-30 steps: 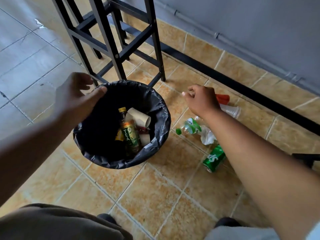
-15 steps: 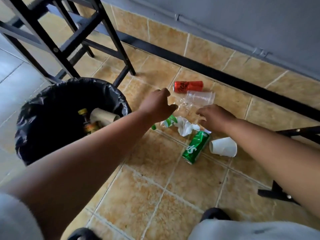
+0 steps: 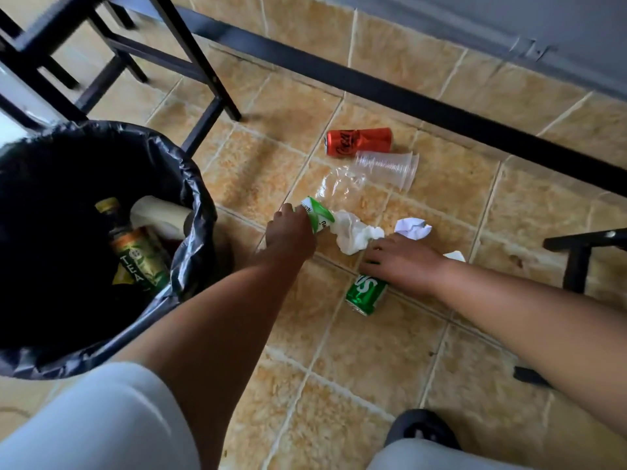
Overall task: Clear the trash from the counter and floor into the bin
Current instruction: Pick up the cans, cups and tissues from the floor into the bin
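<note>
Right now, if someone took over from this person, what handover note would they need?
Left hand: closed on the label end of the crushed clear water bottle, on the floor.
Right hand: on the green soda can; grip not clear.
Done: tea bottle and cardboard tube are in the black-lined bin.
Left on the tiles: red cola can, clear plastic cup, white tissue, crumpled paper.
</note>
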Tool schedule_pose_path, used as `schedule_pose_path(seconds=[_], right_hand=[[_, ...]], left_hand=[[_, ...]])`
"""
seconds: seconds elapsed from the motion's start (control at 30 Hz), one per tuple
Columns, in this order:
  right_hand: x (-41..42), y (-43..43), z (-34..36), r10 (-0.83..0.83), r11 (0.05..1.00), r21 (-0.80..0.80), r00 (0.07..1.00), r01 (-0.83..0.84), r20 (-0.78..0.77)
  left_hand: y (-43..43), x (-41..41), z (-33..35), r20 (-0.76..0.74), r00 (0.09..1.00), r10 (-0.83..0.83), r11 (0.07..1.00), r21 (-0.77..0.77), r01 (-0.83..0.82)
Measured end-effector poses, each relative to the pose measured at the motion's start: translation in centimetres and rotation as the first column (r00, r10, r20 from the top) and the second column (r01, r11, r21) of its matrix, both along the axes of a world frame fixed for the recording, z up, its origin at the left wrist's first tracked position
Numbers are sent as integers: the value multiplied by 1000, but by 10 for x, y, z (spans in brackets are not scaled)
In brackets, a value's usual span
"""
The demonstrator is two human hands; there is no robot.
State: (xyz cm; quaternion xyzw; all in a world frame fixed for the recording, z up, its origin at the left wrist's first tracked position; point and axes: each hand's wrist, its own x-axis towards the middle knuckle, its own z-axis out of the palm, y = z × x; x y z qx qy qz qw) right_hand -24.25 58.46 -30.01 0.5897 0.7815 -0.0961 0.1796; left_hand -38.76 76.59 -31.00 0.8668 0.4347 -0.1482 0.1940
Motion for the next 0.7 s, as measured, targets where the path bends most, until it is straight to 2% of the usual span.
schedule_pose_path(seconds=[0.07,0.13,0.2,0.33,0.5,0.7], right_hand=[[-3,0,-3,36,999,30,999,-37,24],[-3,2,-1,33,996,79,999,-32,-15],[-1,5,7,-24,993,111,994,36,-110],[5,12,40,-213,967,77,940,241,-267],[12,19,87,-435,864,34,780,502,-450],[8,27,137,-545,696,18,544,718,-638]], left_hand=[[3,-4,-2,2,1000,-3,1000,24,3],[6,-7,2,19,1000,12,1000,-3,-12],[7,-7,9,57,998,16,1000,-23,-15],[11,-2,33,167,986,19,1000,-26,-15],[5,2,76,257,959,121,988,-130,-89],[14,-20,152,442,891,104,990,-133,-49]])
